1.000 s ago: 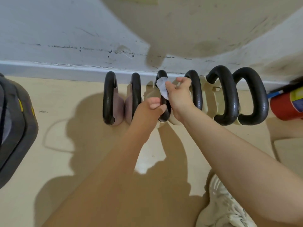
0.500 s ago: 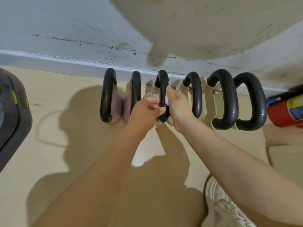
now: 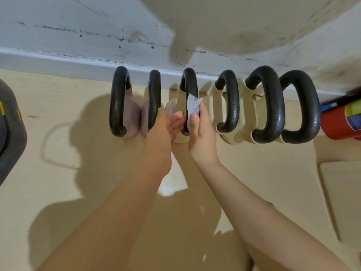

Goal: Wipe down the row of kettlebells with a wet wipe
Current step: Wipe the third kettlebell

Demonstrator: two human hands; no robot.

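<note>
**Wipe wrapped on the third handle**

The right hand (image 3: 202, 132) pinches the wet wipe (image 3: 192, 109) around the third kettlebell handle (image 3: 190, 89); its fingers should stay wrapped and slide along the whole loop. The left hand (image 3: 163, 130) lies flat, fingers straight, beside it. The row of kettlebells (image 3: 269, 102) stands on the beige floor (image 3: 58, 192) at its far edge, against the scuffed wall (image 3: 78, 26).
</note>
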